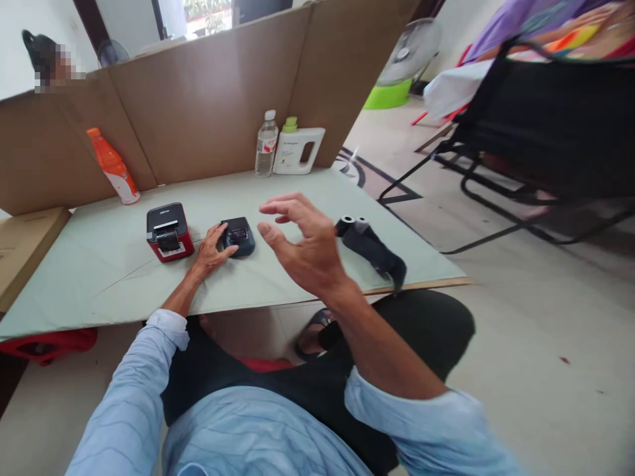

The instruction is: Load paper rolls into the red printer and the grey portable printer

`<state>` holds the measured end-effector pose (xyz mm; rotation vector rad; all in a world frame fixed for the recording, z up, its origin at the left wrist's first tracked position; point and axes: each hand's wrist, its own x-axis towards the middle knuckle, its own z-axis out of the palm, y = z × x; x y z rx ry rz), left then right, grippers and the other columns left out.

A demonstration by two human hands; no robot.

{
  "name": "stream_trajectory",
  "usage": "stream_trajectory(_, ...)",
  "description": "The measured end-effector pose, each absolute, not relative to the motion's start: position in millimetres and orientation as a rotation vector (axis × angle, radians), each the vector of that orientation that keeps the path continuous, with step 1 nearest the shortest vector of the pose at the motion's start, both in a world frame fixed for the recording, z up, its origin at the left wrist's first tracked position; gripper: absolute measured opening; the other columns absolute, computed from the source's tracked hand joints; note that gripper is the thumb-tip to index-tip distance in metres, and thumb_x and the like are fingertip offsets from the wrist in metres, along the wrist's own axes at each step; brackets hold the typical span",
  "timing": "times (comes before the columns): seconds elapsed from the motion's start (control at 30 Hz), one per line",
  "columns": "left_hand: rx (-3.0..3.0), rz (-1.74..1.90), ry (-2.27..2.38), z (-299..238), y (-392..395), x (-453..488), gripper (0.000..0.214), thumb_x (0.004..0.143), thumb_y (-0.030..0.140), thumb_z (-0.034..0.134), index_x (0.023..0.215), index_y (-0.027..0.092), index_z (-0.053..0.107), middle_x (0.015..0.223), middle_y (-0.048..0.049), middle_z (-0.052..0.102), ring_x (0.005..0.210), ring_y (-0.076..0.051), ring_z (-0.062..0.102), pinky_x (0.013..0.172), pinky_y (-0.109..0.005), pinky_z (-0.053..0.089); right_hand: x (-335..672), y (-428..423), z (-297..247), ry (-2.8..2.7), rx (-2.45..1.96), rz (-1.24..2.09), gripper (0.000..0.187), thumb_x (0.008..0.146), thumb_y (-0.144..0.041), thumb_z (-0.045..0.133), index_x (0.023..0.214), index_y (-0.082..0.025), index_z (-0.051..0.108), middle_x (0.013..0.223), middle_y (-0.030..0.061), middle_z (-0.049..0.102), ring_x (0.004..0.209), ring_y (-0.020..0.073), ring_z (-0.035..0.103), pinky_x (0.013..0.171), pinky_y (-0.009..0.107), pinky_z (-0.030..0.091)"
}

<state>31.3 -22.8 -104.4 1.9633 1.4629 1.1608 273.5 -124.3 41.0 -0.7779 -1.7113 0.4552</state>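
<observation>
My left hand [213,250] is at the left side of a small dark box-shaped device [243,246] lying on the table. Its fingers reach the upper left edge and the thumb presses at the lower left. Raised over the table to the right of that device, my right hand [310,244] is open and holds nothing, thumb and fingers apart. Left of my left hand stands a red and black device [169,231] that looks like a label printer. Beyond my right hand are a black cloth-like item [372,248] and two small rolls [348,220].
A cardboard screen [208,99] lines the table's [124,291] back. Before it stand an orange bottle [114,168], a clear water bottle [266,145] and a white jug [297,151]. A cardboard box [30,244] is at left, a black folding chair [546,125] at right. Someone's head shows behind the screen.
</observation>
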Motion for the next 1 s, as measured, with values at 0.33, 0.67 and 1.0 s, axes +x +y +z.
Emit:
stream_trajectory(0.33, 2.042, 1.073, 1.404, -111.5, -11.5, 17.1, 0.081, 0.086, 0.05, 0.08, 0.157, 0.021, 0.054, 0.164, -0.0187, 0.047, 0.151, -0.036, 0.05, 0.122, -0.053, 0.048, 271.0, -22.3, -140.6, -1.798, -0.976, 0.676, 0.096, 0.082, -0.063, 0.084, 0.161, -0.025, 0.044, 0.155, 0.0199, 0.053, 0.141, 0.0381, 0.055, 0.115, 0.06, 0.05)
stream_trajectory(0.67, 2.091, 0.952, 1.475, -96.3, 2.4, 15.1, 0.082, 0.082, 0.052, 0.083, 0.153, 0.022, 0.057, 0.15, -0.0164, 0.06, 0.129, -0.033, 0.065, 0.11, -0.05, 0.057, 243.4, -3.5, -144.9, -1.74, -0.936, 0.694, 0.078, 0.089, -0.049, 0.079, 0.158, -0.025, 0.051, 0.151, 0.0167, 0.059, 0.136, 0.0347, 0.061, 0.114, 0.055, 0.054)
stream_trajectory(1.0, 2.143, 0.898, 1.602, -88.9, 10.6, 14.0, 0.076, 0.083, 0.052, 0.082, 0.148, 0.019, 0.06, 0.137, -0.0151, 0.067, 0.12, -0.032, 0.069, 0.107, -0.049, 0.058, 236.2, 8.2, -144.5, -1.712, -0.994, 0.693, 0.064, 0.092, -0.045, 0.074, 0.15, -0.024, 0.058, 0.142, 0.0153, 0.063, 0.123, 0.0303, 0.067, 0.106, 0.05, 0.059)
